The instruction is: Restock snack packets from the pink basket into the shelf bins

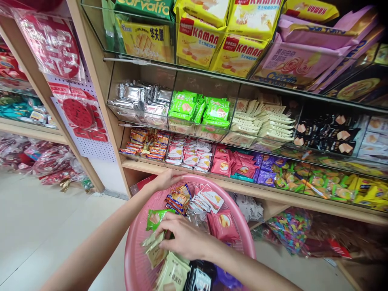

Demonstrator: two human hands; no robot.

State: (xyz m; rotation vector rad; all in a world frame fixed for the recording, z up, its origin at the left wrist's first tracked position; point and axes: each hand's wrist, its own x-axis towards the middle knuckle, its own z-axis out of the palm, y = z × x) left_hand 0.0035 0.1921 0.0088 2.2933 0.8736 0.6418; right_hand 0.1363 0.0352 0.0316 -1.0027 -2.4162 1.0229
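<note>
Yellow packs (198, 40) stand in the top row, with pink packs (298, 60) to their right. Silver packets (133, 95) lie at the left end of the row below. To the left, red decorations (80, 113) hang on a pegboard (95, 147); wrapped red goods (53, 161) are heaped low beyond it. Colourful pieces (291, 228) fill a bag under the shelves (194, 184), at right.

Under the left hand (169, 180) and right hand (183, 236), the basket (133, 246) is pink. In the right hand, the gripped packets (157, 251) are pale cream; just beside it a packet (154, 218) is bright green. Beyond it, sachets (212, 198) are white and red, others (179, 198) orange and blue. Left of both hands, the pegboard (91, 146) is whitish with dark dots.
</note>
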